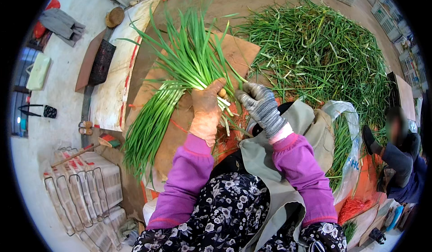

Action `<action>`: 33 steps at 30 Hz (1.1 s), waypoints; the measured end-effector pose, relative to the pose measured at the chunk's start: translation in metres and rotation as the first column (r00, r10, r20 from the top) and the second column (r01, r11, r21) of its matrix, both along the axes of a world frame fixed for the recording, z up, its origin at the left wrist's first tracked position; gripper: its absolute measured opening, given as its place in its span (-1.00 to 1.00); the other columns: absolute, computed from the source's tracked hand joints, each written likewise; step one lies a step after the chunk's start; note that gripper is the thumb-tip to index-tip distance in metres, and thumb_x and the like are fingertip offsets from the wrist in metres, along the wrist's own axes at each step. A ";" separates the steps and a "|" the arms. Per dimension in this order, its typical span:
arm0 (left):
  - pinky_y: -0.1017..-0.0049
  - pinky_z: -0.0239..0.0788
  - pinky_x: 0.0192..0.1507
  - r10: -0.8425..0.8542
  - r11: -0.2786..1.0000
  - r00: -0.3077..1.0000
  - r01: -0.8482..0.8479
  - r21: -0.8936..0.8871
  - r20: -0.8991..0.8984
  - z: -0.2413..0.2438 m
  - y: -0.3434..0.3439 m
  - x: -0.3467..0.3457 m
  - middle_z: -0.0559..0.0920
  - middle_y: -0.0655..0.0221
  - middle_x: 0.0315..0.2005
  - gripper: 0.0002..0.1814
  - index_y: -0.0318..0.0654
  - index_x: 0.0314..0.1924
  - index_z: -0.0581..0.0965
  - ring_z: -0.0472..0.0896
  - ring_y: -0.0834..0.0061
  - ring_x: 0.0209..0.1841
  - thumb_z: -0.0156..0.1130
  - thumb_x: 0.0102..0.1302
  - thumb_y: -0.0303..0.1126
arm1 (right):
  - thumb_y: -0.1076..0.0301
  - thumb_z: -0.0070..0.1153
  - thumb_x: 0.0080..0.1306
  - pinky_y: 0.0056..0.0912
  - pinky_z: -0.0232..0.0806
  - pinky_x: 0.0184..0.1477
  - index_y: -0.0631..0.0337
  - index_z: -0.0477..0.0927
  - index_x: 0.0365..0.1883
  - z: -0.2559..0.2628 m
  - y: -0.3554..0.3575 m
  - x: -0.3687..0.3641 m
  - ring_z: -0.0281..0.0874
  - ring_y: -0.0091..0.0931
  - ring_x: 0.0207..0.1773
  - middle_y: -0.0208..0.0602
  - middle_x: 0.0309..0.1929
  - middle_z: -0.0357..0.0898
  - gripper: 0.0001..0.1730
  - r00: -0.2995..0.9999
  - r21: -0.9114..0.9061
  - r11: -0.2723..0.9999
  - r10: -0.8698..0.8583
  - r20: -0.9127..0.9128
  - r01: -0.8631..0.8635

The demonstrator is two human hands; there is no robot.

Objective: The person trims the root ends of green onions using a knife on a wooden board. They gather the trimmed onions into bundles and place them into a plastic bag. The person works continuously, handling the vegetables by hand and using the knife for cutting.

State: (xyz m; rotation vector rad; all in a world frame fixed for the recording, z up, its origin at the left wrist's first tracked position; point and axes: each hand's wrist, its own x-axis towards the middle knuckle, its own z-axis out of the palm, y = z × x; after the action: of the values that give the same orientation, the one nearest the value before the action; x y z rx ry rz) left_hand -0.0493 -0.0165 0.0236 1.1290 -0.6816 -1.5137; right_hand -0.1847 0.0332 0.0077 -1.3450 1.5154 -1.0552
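Observation:
My left hand [206,108], in an orange-tan glove, is closed around the pale stalks of a bunch of long green leafy stems [192,49], like garlic chives. The leaves fan out away from me over a brown board [141,100]. My right hand [261,105], in a grey striped knit glove, is just right of the bunch, its fingertips pinched at a green leaf beside the stalks. A second bunch of the greens [152,127] lies on the board left of my left hand, its pale ends towards the held bunch.
A large heap of loose green leaves [320,46] covers the floor at the right. Near my right forearm stands a clear plastic bag [352,144] with greens. Red ties [352,209] lie below it. Another person [401,157] sits at the far right. White crates [91,184] are stacked lower left.

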 end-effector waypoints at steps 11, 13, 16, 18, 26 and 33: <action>0.64 0.27 -0.68 0.034 0.999 0.999 -0.034 -0.018 -0.036 0.022 -0.008 0.012 0.48 0.46 -0.65 -0.90 -0.33 -0.35 0.51 0.41 0.64 -0.69 0.22 0.10 -0.60 | 0.21 0.07 0.22 -0.38 0.39 -0.14 0.28 0.51 -0.11 -0.004 0.000 -0.048 0.57 -0.40 -0.22 -0.16 -0.28 0.60 -0.63 0.996 -0.124 0.991 -0.061 -0.072 0.051; 0.55 0.31 -0.74 0.033 0.999 0.997 -0.033 -0.006 -0.076 0.018 -0.008 0.009 0.48 0.38 -0.67 -0.87 -0.36 -0.38 0.48 0.42 0.55 -0.74 0.25 0.06 -0.65 | 0.13 0.10 0.19 -0.30 0.38 -0.11 0.26 0.51 -0.10 0.019 0.005 -0.022 0.56 -0.26 -0.17 -0.05 -0.24 0.57 -0.57 0.983 -0.171 0.975 0.116 -0.144 -0.140; 0.56 0.30 -0.73 0.007 0.998 1.000 -0.007 -0.057 0.002 0.015 -0.006 0.004 0.49 0.36 -0.66 -0.85 -0.35 -0.39 0.47 0.43 0.55 -0.74 0.24 0.03 -0.68 | 0.19 0.09 0.22 -0.38 0.37 -0.21 0.25 0.51 -0.10 0.026 -0.001 -0.004 0.54 -0.35 -0.27 -0.16 -0.35 0.53 -0.63 0.844 -0.150 0.945 0.180 -0.504 -0.291; 0.58 0.27 -0.75 -0.022 0.997 1.000 0.023 -0.079 0.014 0.012 -0.006 0.007 0.50 0.37 -0.65 -0.85 -0.35 -0.39 0.47 0.43 0.57 -0.74 0.23 0.02 -0.68 | 0.16 0.06 0.24 -0.36 0.37 -0.24 0.26 0.51 -0.13 0.023 -0.013 -0.007 0.53 -0.31 -0.32 -0.14 -0.37 0.51 -0.64 0.730 -0.126 0.899 0.251 -0.636 -0.419; 0.67 0.22 -0.70 -0.174 0.985 0.985 0.174 -0.003 -0.016 0.020 0.001 0.014 0.49 0.48 -0.64 -0.90 -0.32 -0.29 0.53 0.38 0.69 -0.69 0.22 0.15 -0.54 | 0.24 0.00 0.31 -0.49 0.37 -0.19 0.28 0.49 -0.24 0.011 -0.034 -0.084 0.47 -0.58 -0.28 -0.33 -0.32 0.53 -0.75 0.678 -0.029 0.876 -0.352 0.646 0.482; 0.71 0.25 -0.60 -0.307 0.952 0.935 0.304 -0.046 -0.178 0.016 -0.004 0.015 0.45 0.56 -0.65 -0.79 -0.35 -0.21 0.58 0.37 0.72 -0.63 0.24 0.18 -0.40 | 0.09 -0.02 0.29 -0.43 0.31 -0.02 0.33 0.49 -0.08 0.009 0.020 -0.010 0.50 -0.52 -0.14 -0.26 -0.25 0.55 -0.55 0.919 -0.039 0.973 0.228 0.322 -0.227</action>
State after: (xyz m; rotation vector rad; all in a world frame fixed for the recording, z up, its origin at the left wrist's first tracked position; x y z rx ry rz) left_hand -0.0341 -0.0201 0.0395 0.8841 -0.7670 -1.8459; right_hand -0.1944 0.0533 0.0165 -1.2420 1.0879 -1.0663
